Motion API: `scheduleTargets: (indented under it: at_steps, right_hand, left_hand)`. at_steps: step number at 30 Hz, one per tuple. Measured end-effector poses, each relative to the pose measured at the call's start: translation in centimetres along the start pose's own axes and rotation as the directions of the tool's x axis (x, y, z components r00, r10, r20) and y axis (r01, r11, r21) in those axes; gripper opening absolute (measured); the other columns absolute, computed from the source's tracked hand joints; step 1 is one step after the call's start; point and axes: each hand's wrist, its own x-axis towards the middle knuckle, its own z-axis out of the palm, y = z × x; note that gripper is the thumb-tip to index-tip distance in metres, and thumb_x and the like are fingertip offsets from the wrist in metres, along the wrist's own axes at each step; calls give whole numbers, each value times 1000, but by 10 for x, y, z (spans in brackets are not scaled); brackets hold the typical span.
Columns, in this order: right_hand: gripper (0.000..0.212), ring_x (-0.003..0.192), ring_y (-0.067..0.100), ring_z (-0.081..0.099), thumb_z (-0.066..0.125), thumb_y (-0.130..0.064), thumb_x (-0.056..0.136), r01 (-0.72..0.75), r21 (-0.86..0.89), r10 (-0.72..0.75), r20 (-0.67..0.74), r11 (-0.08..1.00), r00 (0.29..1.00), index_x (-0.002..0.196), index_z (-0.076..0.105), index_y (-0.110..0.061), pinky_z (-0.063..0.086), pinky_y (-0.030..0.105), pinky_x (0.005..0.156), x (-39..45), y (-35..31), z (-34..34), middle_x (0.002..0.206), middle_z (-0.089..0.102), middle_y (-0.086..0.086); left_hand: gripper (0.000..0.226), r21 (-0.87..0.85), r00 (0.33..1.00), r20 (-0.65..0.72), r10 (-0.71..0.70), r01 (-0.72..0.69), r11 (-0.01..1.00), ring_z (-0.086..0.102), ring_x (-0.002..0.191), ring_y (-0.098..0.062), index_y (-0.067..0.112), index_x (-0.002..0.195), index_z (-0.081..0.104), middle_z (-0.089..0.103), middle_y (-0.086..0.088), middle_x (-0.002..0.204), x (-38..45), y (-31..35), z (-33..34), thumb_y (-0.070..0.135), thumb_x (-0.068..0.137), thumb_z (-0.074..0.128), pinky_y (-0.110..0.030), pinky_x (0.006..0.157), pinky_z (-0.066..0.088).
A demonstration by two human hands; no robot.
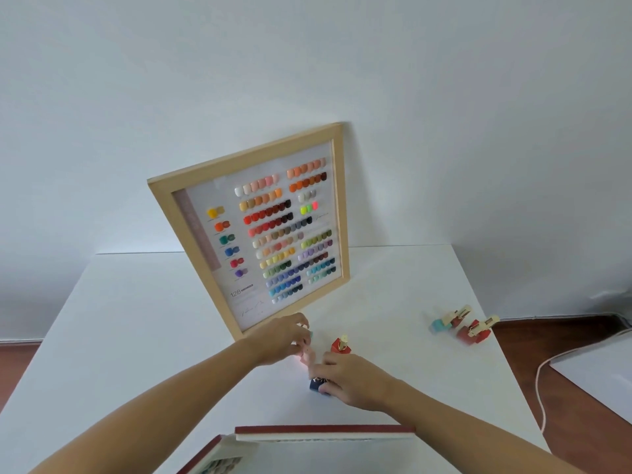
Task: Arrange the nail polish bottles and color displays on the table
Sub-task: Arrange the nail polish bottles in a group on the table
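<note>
White table (136,319): right hand (355,379) half-hides a navy bottle (315,385) it grips; left hand (282,338) pinches a blurred pale bottle (306,354); 1 red bottle (341,347) upright.

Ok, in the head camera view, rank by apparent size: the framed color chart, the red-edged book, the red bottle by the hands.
1. framed color chart
2. red-edged book, though partly cut off by the frame edge and nearer the camera, so unsure
3. red bottle, clearly smallest
</note>
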Motion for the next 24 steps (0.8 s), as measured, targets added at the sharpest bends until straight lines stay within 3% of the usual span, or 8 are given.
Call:
scheduleTargets:
  at_steps: [2, 6, 10, 15, 18, 24]
  right_hand:
    - [18, 92, 25, 54, 48, -19, 95, 2, -17, -2, -17, 1000, 1000, 111, 52, -14, 43, 28, 77, -1, -1, -1, 112, 57, 11]
    - [26, 96, 28, 55, 48, -13, 94, 8, -72, -12, -48, 997, 999, 119, 50, -7, 49, 35, 83, -7, 3, 0, 113, 58, 15]
    - [21, 99, 26, 57, 51, -9, 92, -3, -86, -2, -63, 996, 998, 110, 60, -2, 49, 33, 86, -18, 14, -1, 114, 60, 12]
    - [22, 95, 18, 58, 42, -18, 97, -170, 103, 186, -183, 980, 965, 113, 57, -15, 41, 18, 85, -51, 32, -3, 113, 58, 4]
    - [20, 91, 15, 57, 43, -21, 96, -244, 161, 277, -235, 956, 932, 111, 57, -19, 44, 19, 82, -74, 48, -4, 108, 57, 1]
    - [15, 81, 12, 55, 46, -22, 93, -319, 236, 385, -335, 918, 860, 102, 58, -24, 48, 27, 76, -130, 84, -11, 96, 58, -3]
  left_hand:
    - [19, 2, 1000, -12, -4, 4, 1000, 56, 106, -15, 21, 109, 67, 52, 3, 130, 1, 0, 1, 22, 91, 60, -21, 89, 43]
    - [20, 16, 1000, -13, -27, 27, 999, 55, 105, -17, 16, 109, 68, 58, -2, 121, 4, -1, -2, 15, 90, 59, -22, 88, 43]
    - [22, 46, 997, -34, -70, 71, 996, 56, 103, -15, 13, 111, 66, 60, -3, 119, 5, -3, -5, 12, 91, 59, -17, 86, 42]
    - [19, 73, 995, -71, -75, 80, 994, 50, 94, -6, 13, 107, 66, 62, -1, 116, 6, -5, -14, 11, 90, 59, -8, 77, 36]
    - [16, 84, 993, -98, -65, 74, 994, 51, 93, -6, 16, 103, 66, 61, 2, 110, 9, 0, -31, 11, 89, 59, -8, 75, 36]
    - [16, 87, 983, -184, 15, 1, 996, 54, 103, -9, 14, 104, 67, 59, 4, 116, 25, 37, -70, 13, 91, 59, -16, 91, 41]
